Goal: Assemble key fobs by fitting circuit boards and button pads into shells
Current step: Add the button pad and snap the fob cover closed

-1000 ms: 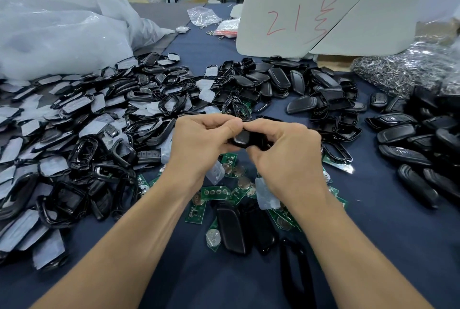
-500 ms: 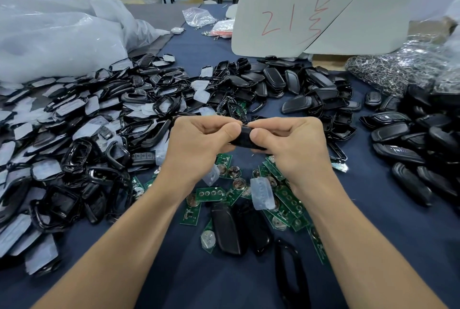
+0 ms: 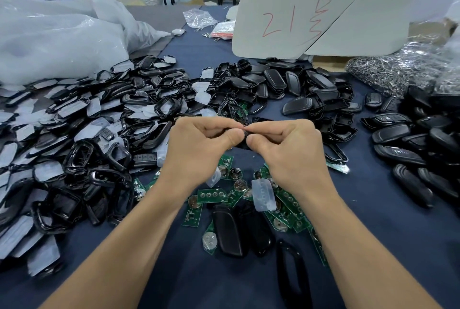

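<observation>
The left hand (image 3: 199,149) and right hand (image 3: 286,154) pinch one shell (image 3: 245,145) between them, fingers curled round it. Even thumb pressure along its edges should seat it flush.

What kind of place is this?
Probably a small factory or workshop bench for putting key fobs together: heaps of black shells, loose green circuit boards and a pile of metal rings cover the table.
</observation>
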### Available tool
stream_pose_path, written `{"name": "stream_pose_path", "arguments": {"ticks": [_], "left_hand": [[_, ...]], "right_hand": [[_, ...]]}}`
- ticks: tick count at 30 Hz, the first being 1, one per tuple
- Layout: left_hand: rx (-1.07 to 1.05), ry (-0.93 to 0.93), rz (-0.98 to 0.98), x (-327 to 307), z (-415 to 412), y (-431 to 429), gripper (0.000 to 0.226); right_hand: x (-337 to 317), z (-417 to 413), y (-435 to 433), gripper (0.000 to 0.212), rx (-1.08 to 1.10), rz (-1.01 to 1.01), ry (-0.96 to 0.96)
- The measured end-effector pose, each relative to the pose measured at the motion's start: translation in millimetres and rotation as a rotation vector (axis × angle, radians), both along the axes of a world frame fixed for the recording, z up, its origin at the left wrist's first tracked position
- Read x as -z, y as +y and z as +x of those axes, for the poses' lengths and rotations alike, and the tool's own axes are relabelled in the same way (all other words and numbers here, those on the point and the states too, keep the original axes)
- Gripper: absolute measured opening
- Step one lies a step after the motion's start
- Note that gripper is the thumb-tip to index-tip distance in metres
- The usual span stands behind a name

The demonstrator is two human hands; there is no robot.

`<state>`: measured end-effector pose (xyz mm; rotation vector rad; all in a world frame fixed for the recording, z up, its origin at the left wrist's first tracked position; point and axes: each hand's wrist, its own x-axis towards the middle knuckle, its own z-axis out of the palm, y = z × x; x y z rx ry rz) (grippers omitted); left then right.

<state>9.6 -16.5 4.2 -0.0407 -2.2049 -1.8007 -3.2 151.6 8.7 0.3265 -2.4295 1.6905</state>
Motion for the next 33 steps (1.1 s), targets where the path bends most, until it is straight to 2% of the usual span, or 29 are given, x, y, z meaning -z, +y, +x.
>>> {"name": "stream_pose_path", "arguments": {"ticks": [4, 6, 8, 9, 12, 14, 21, 23, 27, 28, 29, 31, 32, 33], "left_hand": [[-0.039, 0.096, -0.128, 2.0, 3.1, -3.6, 0.036], [-0.040, 0.137, -0.188, 3.8, 6.5, -2.6, 0.037], [-0.053, 0.136, -0.142, 3.3, 5.8, 1.5, 0.032], [-0.068, 0.115, -0.082, 3.5, 3.6, 2.8, 0.030], [-0.036, -0.008, 0.192, -0.1, -3.1, 8.7, 0.011], [0.007, -0.045, 0.273, -0.1, -2.6, 13.9, 0.018], [-0.080, -0.086, 0.347, 0.9, -2.2, 15.6, 0.030], [-0.071, -0.104, 0.343, 2.4, -2.2, 12.8, 0.030], [-0.024, -0.111, 0.178, 7.7, -2.1, 14.9, 0.030], [-0.024, -0.095, 0.161, 8.5, -2.2, 14.5, 0.025], [-0.036, -0.073, 0.140, 8.6, -2.1, 13.4, 0.020], [-0.099, -0.026, 0.023, 9.4, -1.5, 8.9, 0.028], [-0.140, -0.012, -0.047, 11.5, -1.1, 6.7, 0.031], [-0.176, 0.002, -0.112, 13.6, -0.7, 5.3, 0.028]], "right_hand": [[0.7, 1.3, -3.4, 0.021, -0.036, 0.112, 0.024], [-1.2, -0.1, -1.4, 0.023, -0.064, 0.201, 0.058], [-3.5, -2.5, 2.2, 0.022, -0.062, 0.191, 0.066], [-3.7, -3.5, 3.0, 0.021, -0.047, 0.120, 0.038], [-3.0, -1.2, -5.1, 0.026, -0.057, -0.295, -0.178], [-1.8, 2.0, -13.5, 0.023, -0.073, -0.462, -0.269], [3.8, 10.4, -27.4, 0.019, -0.081, -0.616, -0.372], [3.9, 8.9, -25.2, 0.023, -0.097, -0.573, -0.368], [-7.0, -4.0, 4.2, 0.012, -0.172, -0.238, -0.414], [-11.8, -8.6, 17.2, 0.013, -0.151, -0.280, -0.422], [-18.0, -12.8, 32.2, 0.015, -0.131, -0.449, -0.428], [-27.2, -18.1, 63.1, 0.026, -0.159, -0.957, -0.389], [-28.8, -20.9, 75.1, 0.036, -0.165, -1.088, -0.342], [-28.7, -24.4, 81.8, 0.041, -0.133, -1.105, -0.318]]}}
